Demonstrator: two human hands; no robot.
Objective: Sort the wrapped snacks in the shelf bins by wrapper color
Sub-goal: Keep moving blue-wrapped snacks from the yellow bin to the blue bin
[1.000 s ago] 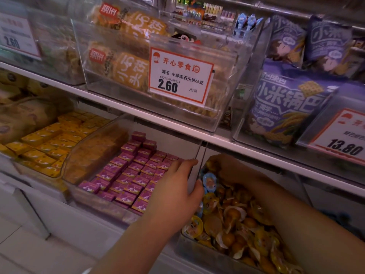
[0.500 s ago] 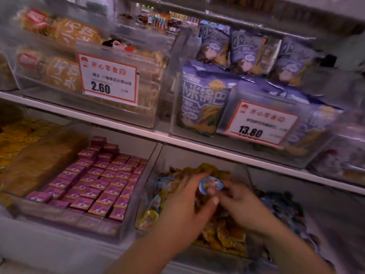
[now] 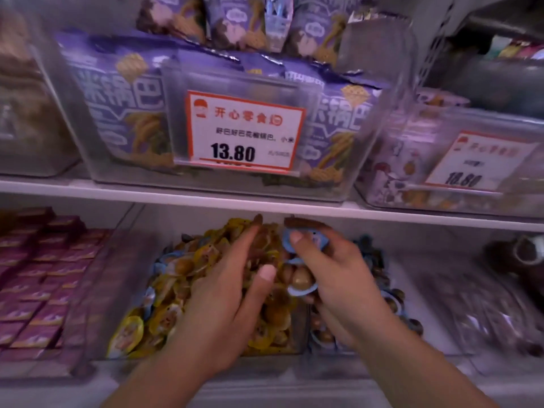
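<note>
A clear bin (image 3: 97, 328) on the lower shelf holds a heap of yellow-wrapped snacks (image 3: 164, 293), with a few blue-wrapped ones at its left side. My left hand (image 3: 229, 307) lies spread on top of the yellow heap, fingers straight. My right hand (image 3: 332, 278) grips blue-wrapped snacks (image 3: 300, 282) over the gap between this bin and the bin to its right. That right bin holds blue-wrapped snacks (image 3: 391, 298), partly hidden by my right hand.
A bin of purple boxed snacks (image 3: 35, 290) stands at the left. A white shelf edge (image 3: 176, 195) runs just above the hands. Above it sit clear bins of purple bags (image 3: 112, 107) with a price tag (image 3: 244, 131). Dark packets (image 3: 485, 307) lie at the right.
The view has swung right and closer to the yellow bin. My right hand now holds more than one blue-wrapped snack and has shifted right. My left hand has settled flat onto the yellow heap.
</note>
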